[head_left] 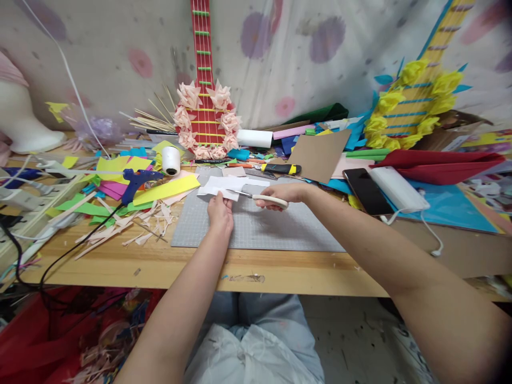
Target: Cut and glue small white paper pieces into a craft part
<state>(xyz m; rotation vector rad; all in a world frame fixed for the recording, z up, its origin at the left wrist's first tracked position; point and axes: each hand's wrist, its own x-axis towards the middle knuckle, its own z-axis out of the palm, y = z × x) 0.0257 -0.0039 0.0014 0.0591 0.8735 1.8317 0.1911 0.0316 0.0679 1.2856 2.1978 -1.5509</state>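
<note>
My left hand (220,212) pinches the near edge of a white sheet of paper (230,185) lying on a grey cutting mat (256,224). My right hand (286,193) grips scissors with a cream handle (260,199). Their blades point left into the paper, close to my left fingers. Both forearms reach over the wooden table's front edge (248,269).
A blue glue gun (136,181) with a black cord lies left among coloured paper strips and offcuts. A black phone (366,191), white power bank (398,188), brown cardboard (318,154), utility knife (282,168), white thread spool (171,160) and two paper guitars (206,106) crowd the back.
</note>
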